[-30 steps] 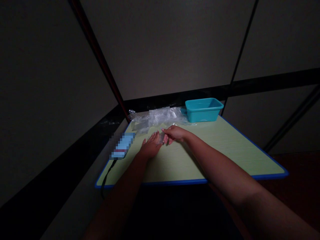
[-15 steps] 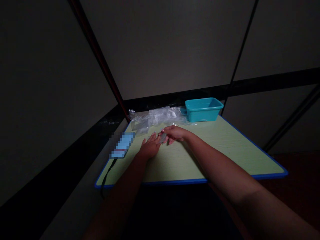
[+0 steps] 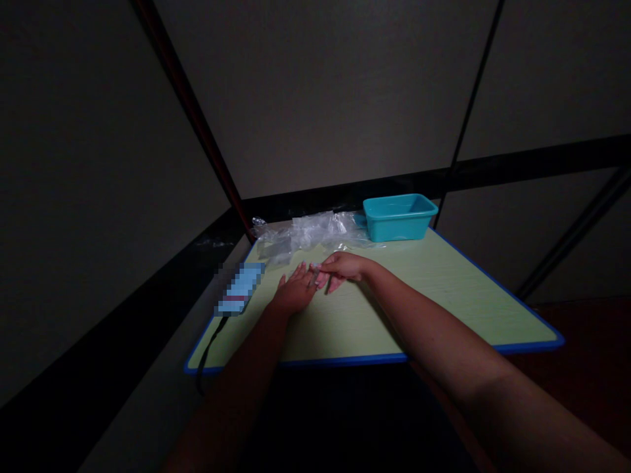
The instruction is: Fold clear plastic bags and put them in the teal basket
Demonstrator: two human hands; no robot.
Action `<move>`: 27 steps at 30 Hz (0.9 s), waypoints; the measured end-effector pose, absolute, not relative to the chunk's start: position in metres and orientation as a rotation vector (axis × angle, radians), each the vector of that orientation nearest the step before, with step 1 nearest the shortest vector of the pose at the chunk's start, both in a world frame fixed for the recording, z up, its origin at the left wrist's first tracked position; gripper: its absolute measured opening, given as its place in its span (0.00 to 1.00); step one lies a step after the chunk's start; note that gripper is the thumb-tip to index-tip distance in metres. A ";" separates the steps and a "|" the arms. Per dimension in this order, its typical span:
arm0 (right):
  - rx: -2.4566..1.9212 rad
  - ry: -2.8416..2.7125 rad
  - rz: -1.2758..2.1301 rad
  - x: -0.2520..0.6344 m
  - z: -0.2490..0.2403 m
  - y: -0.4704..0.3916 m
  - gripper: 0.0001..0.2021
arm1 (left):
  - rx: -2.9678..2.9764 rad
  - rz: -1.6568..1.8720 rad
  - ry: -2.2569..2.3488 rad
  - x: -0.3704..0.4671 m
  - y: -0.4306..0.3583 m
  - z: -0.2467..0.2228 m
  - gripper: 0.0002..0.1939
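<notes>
Left hand [image 3: 294, 294] laid open, palm down, fingers spread, frame centre | film [image 3: 314, 276] pinched by right hand [image 3: 345, 266], arm slanted in from lower right; film held between both hands | bags [image 3: 313, 231] spread above centre | tub [image 3: 400, 228] set right of bags

Tabletop [image 3: 458, 282] open at right — teal tub [image 3: 398, 228] blocks far corner.

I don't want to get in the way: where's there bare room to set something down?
Widest is the tabletop at right, between the right forearm, teal basin and blue edge. Another patch lies between both forearms, down to the near edge. Crowded: around the left hand and right hand; back left, with clear plastic; left side, with a blurred device and cable.
</notes>
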State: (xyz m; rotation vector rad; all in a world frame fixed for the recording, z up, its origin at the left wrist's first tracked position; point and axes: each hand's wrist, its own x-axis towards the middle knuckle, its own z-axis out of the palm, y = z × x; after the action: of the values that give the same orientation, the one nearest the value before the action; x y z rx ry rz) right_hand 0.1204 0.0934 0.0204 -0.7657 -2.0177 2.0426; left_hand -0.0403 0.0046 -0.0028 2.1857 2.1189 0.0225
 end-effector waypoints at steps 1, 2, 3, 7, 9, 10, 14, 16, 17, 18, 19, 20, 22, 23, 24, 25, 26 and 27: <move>-0.780 -2.011 2.039 0.120 0.020 0.094 0.20 | 2.194 0.025 2.125 -0.040 0.004 -0.003 0.29; -0.798 -2.004 2.035 0.120 0.020 0.094 0.21 | 2.204 0.029 2.141 -0.040 0.004 -0.002 0.29; -0.819 -1.994 2.027 0.120 0.021 0.094 0.21 | 2.219 0.037 2.167 -0.039 0.003 -0.002 0.29; -0.878 -1.948 2.009 0.119 0.023 0.092 0.19 | 2.305 0.118 2.315 -0.034 0.001 0.002 0.33; -0.869 -1.937 2.021 0.119 0.025 0.090 0.18 | 2.347 0.165 2.352 -0.032 0.001 0.004 0.35; -0.855 -1.938 2.032 0.118 0.026 0.089 0.18 | 2.364 0.183 2.364 -0.030 0.001 0.005 0.35; -0.783 -1.958 2.067 0.118 0.028 0.087 0.19 | 2.433 0.249 2.396 -0.025 -0.001 0.009 0.35; -0.753 -1.974 2.072 0.118 0.028 0.087 0.19 | 2.460 0.267 2.386 -0.022 -0.002 0.010 0.33; -0.739 -1.985 2.074 0.118 0.027 0.087 0.19 | 2.466 0.264 2.373 -0.021 -0.003 0.011 0.33; -0.724 -1.997 2.075 0.117 0.027 0.088 0.19 | 2.466 0.249 2.359 -0.020 -0.003 0.011 0.32; -0.711 -2.010 2.075 0.117 0.027 0.088 0.20 | 2.461 0.227 2.347 -0.020 -0.004 0.011 0.31; -0.702 -2.023 2.074 0.117 0.026 0.089 0.20 | 2.454 0.194 2.336 -0.020 -0.004 0.010 0.30; -0.707 -2.037 2.065 0.117 0.027 0.089 0.20 | 2.424 0.121 2.331 -0.021 -0.004 0.009 0.27; -0.721 -2.035 2.055 0.118 0.027 0.089 0.19 | 2.398 0.091 2.335 -0.022 -0.004 0.008 0.26; -0.738 -2.027 2.045 0.118 0.028 0.088 0.19 | 2.362 0.066 2.341 -0.023 -0.003 0.006 0.25; -0.758 -2.016 2.033 0.118 0.028 0.089 0.18 | 2.316 0.049 2.344 -0.025 -0.003 0.005 0.26; -0.778 -2.002 2.020 0.119 0.028 0.089 0.18 | 2.264 0.037 2.342 -0.027 -0.002 0.004 0.26; -0.797 -1.987 2.004 0.119 0.028 0.090 0.18 | 2.219 0.032 2.332 -0.028 -0.001 0.002 0.28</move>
State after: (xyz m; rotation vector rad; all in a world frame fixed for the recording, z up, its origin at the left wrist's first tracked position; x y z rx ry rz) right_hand 0.1190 0.0897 0.0279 -0.7966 -1.9872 2.0040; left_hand -0.0283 -0.0011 0.0024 2.2185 2.3324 0.0324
